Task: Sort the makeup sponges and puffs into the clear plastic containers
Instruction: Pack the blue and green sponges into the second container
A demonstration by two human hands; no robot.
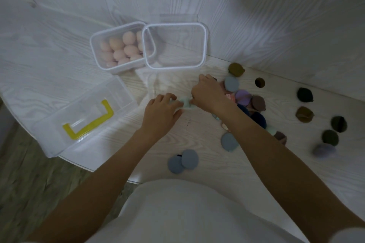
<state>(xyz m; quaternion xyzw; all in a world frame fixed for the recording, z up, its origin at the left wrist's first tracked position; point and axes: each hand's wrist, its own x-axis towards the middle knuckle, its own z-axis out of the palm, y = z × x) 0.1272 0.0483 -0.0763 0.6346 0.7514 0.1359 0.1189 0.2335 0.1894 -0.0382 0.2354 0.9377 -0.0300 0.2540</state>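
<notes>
A clear container (pixel 94 53) at the back holds several pink egg-shaped sponges (pixel 126 48). Beside it on the right stands a second clear container (pixel 204 45) with nothing in it. My left hand (pixel 160 113) and my right hand (pixel 207 93) meet at the table's middle, both pinching a pale mint puff (pixel 186 103) between them. Right of my right hand lies a heap of round puffs (pixel 245 98) in blue-grey, purple, brown and navy. Two blue-grey puffs (pixel 183 161) lie near the front edge.
A large clear box with a yellow handle (pixel 88 122) lies at the left, near the table's edge. Dark olive and brown puffs (pixel 305 94) are scattered at the right. A white wall (pixel 296 25) rises right behind the containers.
</notes>
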